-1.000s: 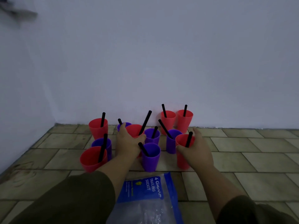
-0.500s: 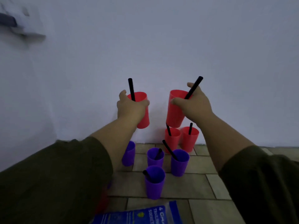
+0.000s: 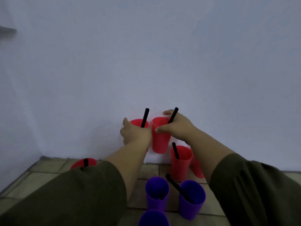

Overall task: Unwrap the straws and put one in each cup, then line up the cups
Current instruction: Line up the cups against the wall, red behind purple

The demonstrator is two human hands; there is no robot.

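Observation:
My left hand (image 3: 135, 134) grips a red cup (image 3: 138, 123) with a black straw (image 3: 145, 117) in it, held close to the white wall. My right hand (image 3: 177, 128) grips a second red cup (image 3: 160, 141) right beside it, its black straw (image 3: 173, 115) leaning against my fingers. Below them a red cup with a straw (image 3: 180, 162) stands on the floor by the wall, and another red cup (image 3: 197, 168) is half hidden behind my right arm. Two purple cups (image 3: 157, 193) (image 3: 191, 199) stand nearer me, the right one with a straw (image 3: 175, 185). A third purple cup (image 3: 154, 218) shows at the bottom edge.
A red cup with a straw (image 3: 83, 163) peeks over my left sleeve near the room's corner. The white wall (image 3: 146, 62) rises straight behind the cups. The tiled floor (image 3: 48, 167) runs left to the corner. My dark sleeves hide much of the floor in front.
Both hands have come down and together with their red cups, now side by side low against the wall. The view has tilted, and the blue packet has dropped out of sight.

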